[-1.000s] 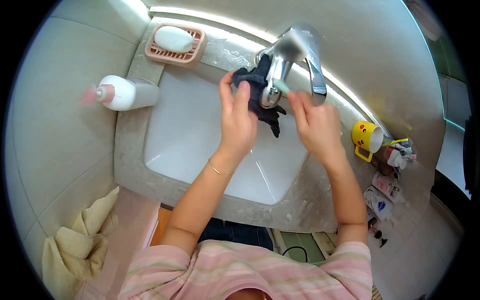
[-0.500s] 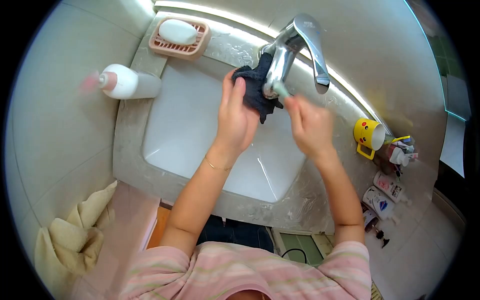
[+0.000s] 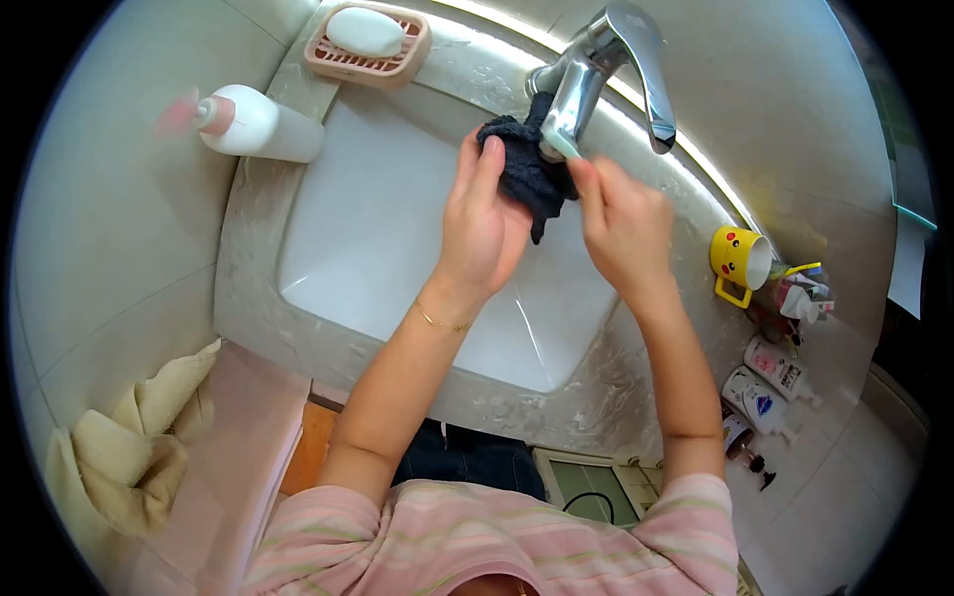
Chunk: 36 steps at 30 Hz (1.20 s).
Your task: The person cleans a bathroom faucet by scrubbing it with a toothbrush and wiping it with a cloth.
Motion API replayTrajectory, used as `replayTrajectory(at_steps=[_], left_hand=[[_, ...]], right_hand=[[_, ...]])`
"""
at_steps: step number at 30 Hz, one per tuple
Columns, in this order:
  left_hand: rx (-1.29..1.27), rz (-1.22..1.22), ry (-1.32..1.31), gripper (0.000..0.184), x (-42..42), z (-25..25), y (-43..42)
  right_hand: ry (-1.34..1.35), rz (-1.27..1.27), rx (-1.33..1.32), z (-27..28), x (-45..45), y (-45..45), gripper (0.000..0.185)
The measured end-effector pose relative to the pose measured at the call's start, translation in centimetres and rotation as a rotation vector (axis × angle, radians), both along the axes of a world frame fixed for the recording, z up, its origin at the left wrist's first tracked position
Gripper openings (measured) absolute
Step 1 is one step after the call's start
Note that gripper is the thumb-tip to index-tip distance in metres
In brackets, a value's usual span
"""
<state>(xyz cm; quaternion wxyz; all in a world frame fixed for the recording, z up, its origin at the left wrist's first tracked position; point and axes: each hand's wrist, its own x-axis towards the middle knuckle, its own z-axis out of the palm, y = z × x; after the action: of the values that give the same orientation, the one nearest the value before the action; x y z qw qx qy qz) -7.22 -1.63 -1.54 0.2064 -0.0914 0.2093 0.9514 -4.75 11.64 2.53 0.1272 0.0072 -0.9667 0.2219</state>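
Observation:
My left hand (image 3: pixel 487 214) grips a crumpled dark cloth (image 3: pixel 532 179), thumb on top, to the left of the tap's spout. Part of the cloth reaches up against the side of the chrome tap (image 3: pixel 578 94). My right hand (image 3: pixel 624 214) is closed around a thin pale green stick (image 3: pixel 563 145). Its visible end lies against the tip of the spout; the rest is hidden in my fist, so I cannot tell its exact kind. Both hands are over the white sink basin (image 3: pixel 368 228).
A soap bar (image 3: pixel 365 33) lies in a pink dish (image 3: pixel 383 70) at the back left. Beside the basin stands a white pump bottle (image 3: pixel 260 124). On the right are a yellow cup (image 3: pixel 733 256) and several bottles (image 3: pixel 755 399). A beige towel (image 3: pixel 124 447) hangs lower left.
The view has shifted slightly, so the tap appears higher and further right. The pale green stick has changed angle a little at the spout tip. Both hands keep their holds.

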Motion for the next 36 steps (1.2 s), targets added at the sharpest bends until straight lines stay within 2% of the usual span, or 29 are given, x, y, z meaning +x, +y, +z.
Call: replayTrajectory(at_steps=[5, 11, 14, 20, 22, 28, 36], left_hand=[[-0.027, 0.013, 0.027, 0.025, 0.0, -0.1, -0.4], [-0.016, 0.032, 0.036, 0.024, 0.1, 0.6, -0.1], [-0.033, 0.017, 0.044, 0.024, 0.1, 0.2, -0.3], [-0.039, 0.024, 0.062, 0.026, 0.1, 0.1, -0.4], [-0.032, 0.022, 0.068, 0.027, 0.1, 0.2, -0.5], [0.001, 0.025, 0.094, 0.027, 0.2, 0.5, -0.3], [-0.034, 0.021, 0.082, 0.026, 0.6, 0.6, 0.0]], right_hand=[[-0.024, 0.060, 0.030, -0.5, 0.8, 0.4, 0.036], [-0.120, -0.069, -0.073, 0.2, -0.4, 0.4, 0.037], [-0.144, 0.052, -0.014, -0.8, 1.6, 0.2, 0.039], [-0.082, 0.015, -0.215, -0.7, 0.6, 0.0, 0.040], [-0.124, -0.144, -0.373, -0.6, 0.7, -0.2, 0.040], [-0.198, -0.110, -0.244, -0.2, 1.8, 0.1, 0.045], [-0.194, -0.091, -0.267, -0.1, 1.6, 0.8, 0.044]])
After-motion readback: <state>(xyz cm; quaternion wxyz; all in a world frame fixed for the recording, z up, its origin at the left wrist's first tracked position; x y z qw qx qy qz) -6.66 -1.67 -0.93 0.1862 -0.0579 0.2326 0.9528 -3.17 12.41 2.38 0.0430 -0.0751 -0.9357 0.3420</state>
